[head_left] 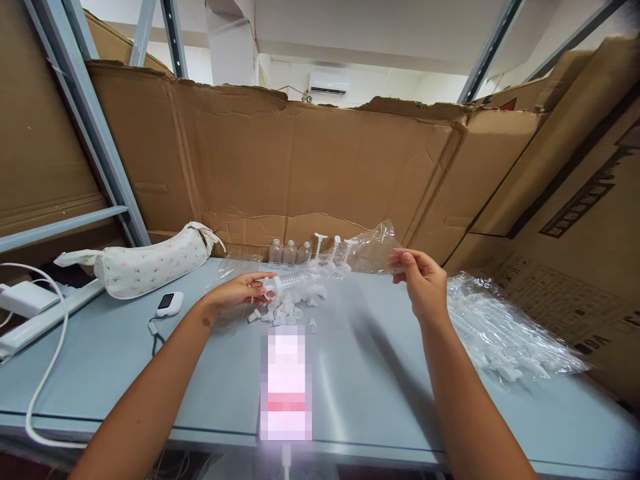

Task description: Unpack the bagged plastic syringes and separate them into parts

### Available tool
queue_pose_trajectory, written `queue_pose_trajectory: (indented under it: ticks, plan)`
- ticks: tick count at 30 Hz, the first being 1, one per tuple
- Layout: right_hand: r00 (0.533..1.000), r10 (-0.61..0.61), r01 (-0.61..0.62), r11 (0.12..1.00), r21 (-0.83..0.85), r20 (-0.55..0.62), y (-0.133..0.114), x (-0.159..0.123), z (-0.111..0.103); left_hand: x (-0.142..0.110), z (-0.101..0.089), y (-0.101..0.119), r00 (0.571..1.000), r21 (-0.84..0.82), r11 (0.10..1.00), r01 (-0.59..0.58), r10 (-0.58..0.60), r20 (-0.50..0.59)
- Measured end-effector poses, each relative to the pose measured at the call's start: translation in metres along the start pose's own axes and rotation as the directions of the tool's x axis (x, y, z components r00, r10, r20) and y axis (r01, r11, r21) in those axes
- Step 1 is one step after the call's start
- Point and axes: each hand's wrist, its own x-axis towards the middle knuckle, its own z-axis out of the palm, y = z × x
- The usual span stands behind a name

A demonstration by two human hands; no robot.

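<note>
My left hand (250, 288) is closed around the white end of a clear ribbed plastic piece (293, 281), bottle-like, lying sideways above the table. With thumb and fingers pinched, my right hand (419, 275) grips the edge of a clear plastic bag (375, 248), drawn out to the right. Small white caps (285, 311) are heaped just below my left hand. Behind, clear bottles (289, 253) stand upright in a row, beside several white pump heads (320, 245). The bag's film partly covers the pieces around it.
A clear bag of parts (505, 333) lies at the right. On the left are a patterned pouch (155, 263), a small white device (170, 304), and a power strip (50, 319) with a white cable. A blurred-out lit phone-like item (286, 387) sits at the front. Cardboard walls (320, 160) enclose the table.
</note>
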Motion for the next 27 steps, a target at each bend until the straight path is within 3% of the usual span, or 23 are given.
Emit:
queue_pose_trajectory:
  ticks: [4,7,12,15,17,21,27]
  plan:
    - [0.986,-0.080,0.082,0.997,0.006,-0.148,-0.006,0.001,-0.004,-0.002,0.003,0.003,0.996,0.063,0.997,-0.051,0.055,-0.065]
    - [0.936,-0.114,0.139,0.989,0.052,-0.332,-0.012,0.004,-0.012,-0.003,0.007,0.004,0.979,0.163,0.981,-0.106,0.132,-0.157]
    - [0.857,-0.024,0.098,0.988,0.118,-0.515,-0.008,0.012,-0.032,0.010,0.018,0.004,0.927,0.366,0.911,-0.189,0.288,-0.240]
    - [0.854,0.103,0.024,0.971,0.237,-0.509,0.000,0.015,-0.038,0.028,0.023,0.005,0.901,0.473,0.843,-0.255,0.385,-0.200]
    - [0.862,0.163,-0.011,0.952,0.305,-0.480,0.005,0.014,-0.037,0.040,0.026,0.007,0.898,0.528,0.792,-0.308,0.425,-0.114]
    - [0.876,0.175,-0.018,0.943,0.332,-0.449,0.009,0.010,-0.028,0.065,0.031,0.008,0.936,0.650,0.703,-0.289,0.349,0.038]
    - [0.907,0.156,-0.018,0.942,0.334,-0.390,0.009,0.004,-0.015,0.100,0.031,0.001,0.950,0.756,0.618,-0.214,0.314,0.012]
